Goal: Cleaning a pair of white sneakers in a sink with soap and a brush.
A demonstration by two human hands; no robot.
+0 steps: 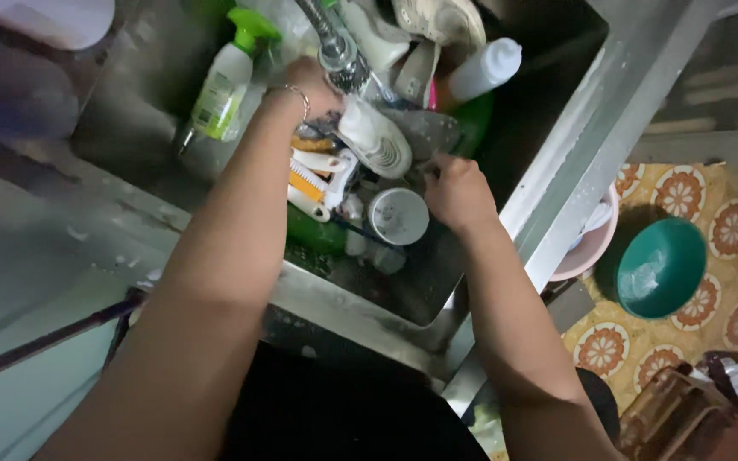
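The metal sink (548,196) is full of things. In it lie a spray bottle (224,81) with a green top, a white squeeze bottle (484,68), a green bowl (471,119), a round white lid (398,216), a white and orange brush (313,183) and some more dishes heaped at the back. The tap (335,47) hangs over the middle of the heap. On the flowered floor (681,192) beside the sink sit a green basin (664,265) and a pink basin (591,248), touching each other.

Both arms reach forward and down into the sink. The left hand (313,85) is just under the tap, with a thin bracelet (301,98) on the wrist. It is curled around the top end of a white ribbed thing (377,141). The right hand (457,192) is lower and closer, with its fingers bent in at the edge of a grey dish (429,128). I cannot tell if it grips the dish or only touches it.

The white ribbed thing is in the middle of the sink, right under the tap. Its long side slants from the left hand down toward the right hand, and its wide ribbed end points at the right hand.
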